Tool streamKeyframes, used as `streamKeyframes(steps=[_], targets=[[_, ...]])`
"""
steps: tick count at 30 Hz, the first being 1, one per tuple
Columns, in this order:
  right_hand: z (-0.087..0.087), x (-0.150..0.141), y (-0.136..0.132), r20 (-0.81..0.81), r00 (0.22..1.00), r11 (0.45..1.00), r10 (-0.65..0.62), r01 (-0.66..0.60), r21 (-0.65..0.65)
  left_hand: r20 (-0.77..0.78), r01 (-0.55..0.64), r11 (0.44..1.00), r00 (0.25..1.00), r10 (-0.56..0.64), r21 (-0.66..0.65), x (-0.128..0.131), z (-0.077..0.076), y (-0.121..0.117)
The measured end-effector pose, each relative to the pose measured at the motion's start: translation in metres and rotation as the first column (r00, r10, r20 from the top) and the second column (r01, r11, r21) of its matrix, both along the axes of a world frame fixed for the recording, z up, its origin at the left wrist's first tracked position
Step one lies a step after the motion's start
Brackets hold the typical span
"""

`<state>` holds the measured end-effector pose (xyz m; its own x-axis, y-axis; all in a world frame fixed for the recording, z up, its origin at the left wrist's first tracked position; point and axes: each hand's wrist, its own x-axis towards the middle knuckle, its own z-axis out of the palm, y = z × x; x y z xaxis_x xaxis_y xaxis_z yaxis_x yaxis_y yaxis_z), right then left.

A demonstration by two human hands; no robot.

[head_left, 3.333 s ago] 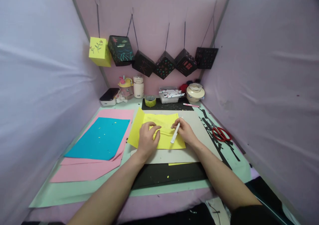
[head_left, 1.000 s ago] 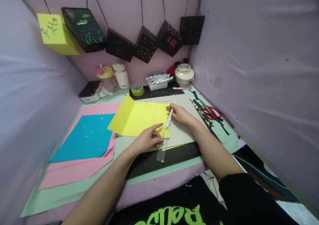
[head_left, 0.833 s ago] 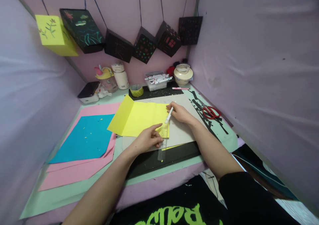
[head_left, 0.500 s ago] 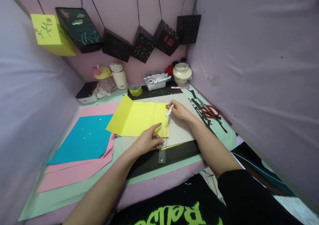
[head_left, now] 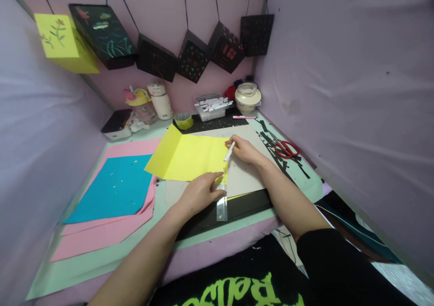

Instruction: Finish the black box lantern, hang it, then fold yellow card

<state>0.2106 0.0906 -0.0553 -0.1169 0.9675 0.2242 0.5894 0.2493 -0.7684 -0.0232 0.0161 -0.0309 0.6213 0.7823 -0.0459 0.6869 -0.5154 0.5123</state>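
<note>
The left hand (head_left: 200,190) is now nearer the right edge of the folded yellow paper (head_left: 196,157), finger and thumb apart on a clear ruler (head_left: 221,210). The right hand's (head_left: 242,148) fingers clamp a slim white pen (head_left: 229,152); the paper lies on pale board (head_left: 242,176).

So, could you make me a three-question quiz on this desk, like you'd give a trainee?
1. What does the right hand hold?
A) the tape roll
B) a white pen
C) the blue sheet

2. True or false: the clear ruler sticks out past the near edge of the yellow sheet.

3. Fill in: the scissors have ____ handles.

Key: 1. B; 2. true; 3. red.
</note>
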Motion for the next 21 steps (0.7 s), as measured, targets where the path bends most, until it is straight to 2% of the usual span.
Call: streamKeyframes(steps=[3,7,11,16,21], targets=[[0.0,0.0,-0.001,0.061,0.998,1.0,0.023,-0.023,-0.002,0.037,0.019,0.99,0.999,-0.025,0.141,0.0,0.002,0.0],[-0.002,0.0,-0.001,0.123,0.99,0.998,0.067,-0.069,0.012,0.033,0.025,0.988,0.999,-0.03,0.15,-0.004,0.005,0.002],[-0.004,0.001,-0.001,0.15,0.987,0.997,0.061,-0.067,0.031,-0.093,-0.031,0.988,0.995,0.045,0.152,-0.004,0.01,-0.005],[-0.005,0.001,0.0,0.154,0.986,0.996,0.071,-0.079,0.049,-0.252,-0.14,0.943,0.942,0.221,0.302,0.011,0.009,-0.029],[-0.006,0.001,0.001,0.128,0.989,0.996,0.075,-0.081,0.043,-0.305,-0.1,0.941,0.93,0.203,0.322,0.017,0.005,-0.04]])
